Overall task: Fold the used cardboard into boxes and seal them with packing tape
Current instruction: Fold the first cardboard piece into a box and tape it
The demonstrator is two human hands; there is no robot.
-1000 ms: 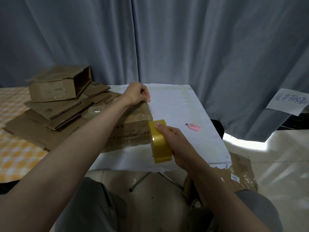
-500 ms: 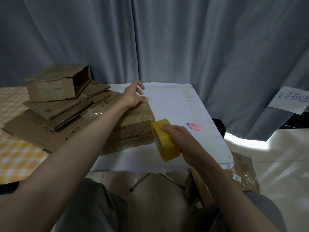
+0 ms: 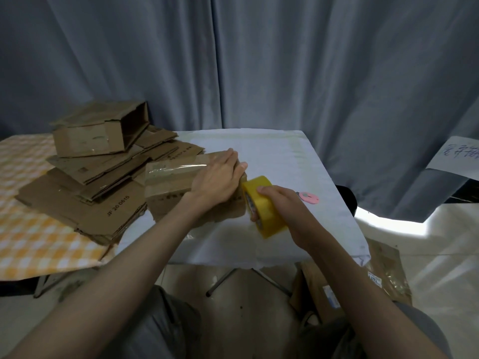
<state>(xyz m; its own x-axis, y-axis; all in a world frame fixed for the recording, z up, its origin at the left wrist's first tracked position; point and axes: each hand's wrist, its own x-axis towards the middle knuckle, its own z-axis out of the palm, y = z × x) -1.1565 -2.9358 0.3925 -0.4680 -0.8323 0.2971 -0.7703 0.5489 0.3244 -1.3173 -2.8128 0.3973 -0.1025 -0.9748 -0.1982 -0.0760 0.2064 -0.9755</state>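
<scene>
— Cardboard everywhere? Where's the box [image 3: 178,181] being sealed?

— On the white table [image 3: 285,161], brown, creased, a glossy strip of tape along its top. Beside it, a stack of flattened cardboard [image 3: 85,203] carries an open-ended carton [image 3: 101,136]; I can't see anything inside.

— And the hands?

— Left hand [image 3: 217,181] lies flat, fingers straight, pressing the box's top. Right hand [image 3: 280,203] grips a yellow tape roll [image 3: 264,216] touching the box's end.
</scene>
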